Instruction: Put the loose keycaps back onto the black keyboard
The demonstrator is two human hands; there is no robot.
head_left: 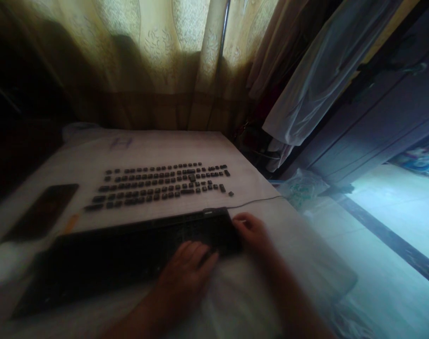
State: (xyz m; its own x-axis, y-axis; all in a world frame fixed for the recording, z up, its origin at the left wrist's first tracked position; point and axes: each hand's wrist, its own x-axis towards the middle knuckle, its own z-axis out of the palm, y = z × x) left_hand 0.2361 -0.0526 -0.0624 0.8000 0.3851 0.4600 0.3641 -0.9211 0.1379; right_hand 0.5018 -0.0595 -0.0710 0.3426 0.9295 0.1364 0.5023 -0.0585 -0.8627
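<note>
A black keyboard (130, 249) lies slanted across the near part of the table, its key area dark and blurred. My left hand (189, 270) rests over its right portion, fingers bent. Something dark shows between thumb and forefinger, too blurred to name. At the keyboard's right end is my right hand (251, 230), fingers curled in; whatever they hold, if anything, is hidden. Beyond the keyboard, many loose black keycaps (158, 181) are laid out in rows. One keycap (230, 193) sits apart at the right end of these rows.
A dark phone-like slab (41, 209) lies on the left of the white-covered table (172, 146), near a small orange object (71, 224). The keyboard's cable (257, 201) runs to the right edge. Behind hang curtains (158, 61); at right are hanging cloth (313, 75) and a plastic bag (302, 186).
</note>
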